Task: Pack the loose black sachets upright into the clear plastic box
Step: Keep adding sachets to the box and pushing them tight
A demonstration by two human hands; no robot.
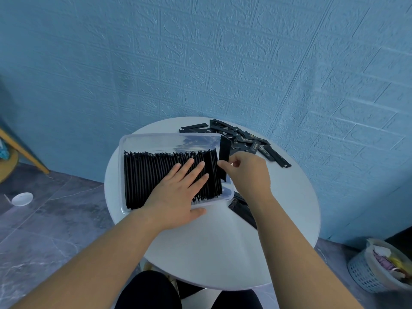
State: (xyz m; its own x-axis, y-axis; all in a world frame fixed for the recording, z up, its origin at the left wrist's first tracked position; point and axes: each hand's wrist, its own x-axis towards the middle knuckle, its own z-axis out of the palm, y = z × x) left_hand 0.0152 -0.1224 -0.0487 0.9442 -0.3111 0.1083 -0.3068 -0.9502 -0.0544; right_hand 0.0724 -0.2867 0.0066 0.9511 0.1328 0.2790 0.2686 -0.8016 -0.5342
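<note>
**A:** so what are your hands doing?

**B:** your left hand (pixel 180 190) lies flat, fingers straight, on the packed sachets (pixel 142 175) in the clear plastic box (pixel 138 139); your right hand (pixel 247 172) pinches one sachet (pixel 225 150) upright at its 3 o'clock end (loose pile (pixel 245 139) sits at 1 o'clock).

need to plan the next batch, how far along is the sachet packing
Done: upright sachets fill most of the clear box. In hand: the right hand pinches one sachet at the row's right end; the left hand rests flat on the row. Left: a loose pile beyond the box.
</note>
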